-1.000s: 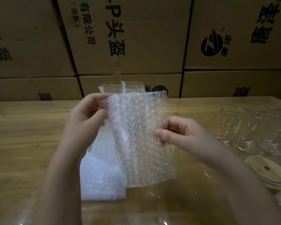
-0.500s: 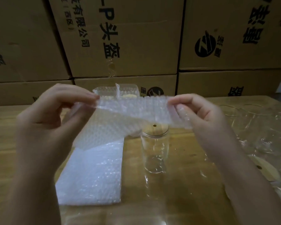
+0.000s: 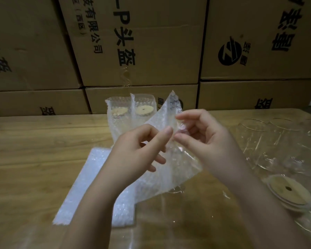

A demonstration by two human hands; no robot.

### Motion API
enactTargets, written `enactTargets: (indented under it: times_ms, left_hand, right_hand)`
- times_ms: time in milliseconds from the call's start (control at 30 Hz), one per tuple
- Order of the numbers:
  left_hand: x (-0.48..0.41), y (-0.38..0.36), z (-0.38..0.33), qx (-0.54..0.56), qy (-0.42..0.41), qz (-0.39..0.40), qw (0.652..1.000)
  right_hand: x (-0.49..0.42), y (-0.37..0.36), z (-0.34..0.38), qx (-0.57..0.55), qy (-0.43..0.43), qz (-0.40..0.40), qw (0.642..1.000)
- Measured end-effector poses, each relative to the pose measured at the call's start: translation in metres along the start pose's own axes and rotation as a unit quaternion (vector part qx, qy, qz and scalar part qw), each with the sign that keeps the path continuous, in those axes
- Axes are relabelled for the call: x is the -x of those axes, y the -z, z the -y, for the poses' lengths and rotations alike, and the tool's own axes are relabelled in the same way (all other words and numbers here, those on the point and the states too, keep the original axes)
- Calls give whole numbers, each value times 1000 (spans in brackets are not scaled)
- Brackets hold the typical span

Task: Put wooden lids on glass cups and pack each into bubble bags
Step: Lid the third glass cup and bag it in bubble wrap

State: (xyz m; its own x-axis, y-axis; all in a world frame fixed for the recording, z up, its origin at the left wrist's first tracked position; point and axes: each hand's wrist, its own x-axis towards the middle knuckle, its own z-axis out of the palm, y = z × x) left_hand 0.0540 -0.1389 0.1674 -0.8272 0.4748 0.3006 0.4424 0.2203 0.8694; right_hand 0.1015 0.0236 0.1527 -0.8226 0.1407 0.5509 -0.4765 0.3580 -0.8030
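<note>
Bubble bag [image 3: 169,177] is held above the table [image 3: 25,141], pinched near its top by the left hand [image 3: 138,151] at 9 o'clock and the right hand [image 3: 208,141] at 3 o'clock.

2 hands: left hand [image 3: 138,150], right hand [image 3: 208,141]. 1 bubble bag [image 3: 171,112] held up. Flat bubble bags [image 3: 90,186] piled on table [image 3: 34,141]: number unreadable. 2 packed cups [image 3: 115,123] at back, 1 wooden lid [image 3: 144,110] showing in each. 1 loose wooden lid [image 3: 288,190] at right, others beneath unclear. Bare glass cups [image 3: 255,137]: 2 rims clear, rest blurred. 6 cardboard boxes [image 3: 160,42]
</note>
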Motion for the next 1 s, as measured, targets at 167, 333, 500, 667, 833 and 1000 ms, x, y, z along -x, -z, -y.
enactTargets:
  times_ms: [167, 333, 500, 667, 833, 1000]
  left_hand:
    - [-3, -5, 3, 68, 39, -37, 996]
    - [-6, -4, 5, 122, 62, -86, 987]
    - [-7, -6, 6, 128, 54, -114, 984]
    - [-4, -8, 3, 112, 56, -113, 986]
    - [0, -7, 3, -23, -17, -213, 977]
    - [2, -3, 4, -191, -64, -303, 932]
  right_hand:
    - [0, -10, 0, -36, 31, 19, 999]
    - [0, -10, -1, -55, 18, 16, 998]
    - [2, -11, 1, 69, 111, -16, 991]
    - [1, -11, 4, 169, 190, -36, 966]
    - [2, -7, 3, 235, 130, -126, 955]
    - [3, -4, -1, 359, -12, -132, 924]
